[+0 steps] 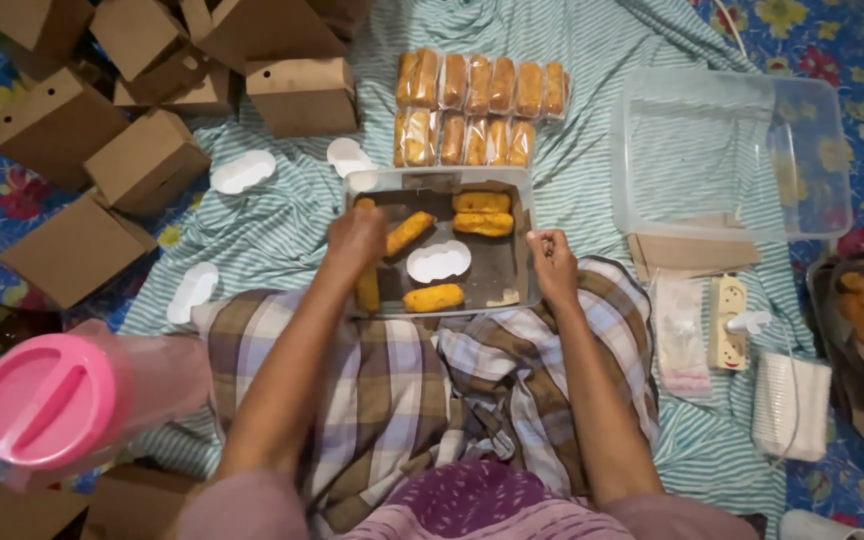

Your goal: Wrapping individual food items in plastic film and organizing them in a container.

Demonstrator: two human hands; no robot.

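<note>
From the head camera, a metal tray (522, 250) rests on the person's lap, holding golden fried rolls (433, 297) and a white paper liner (439, 261). The left hand (356, 238) curls over one roll; the right hand (552, 258) pinches the tray's right rim. Beyond lie wrapped rolls (480, 108), brown cardboard boxes (147, 160) at left, and a clear plastic tub (727, 150) at right.

Soft, fairly dim indoor light falls evenly from above; shadows are faint. The whole picture is slightly soft, with corners darker and bent.
</note>
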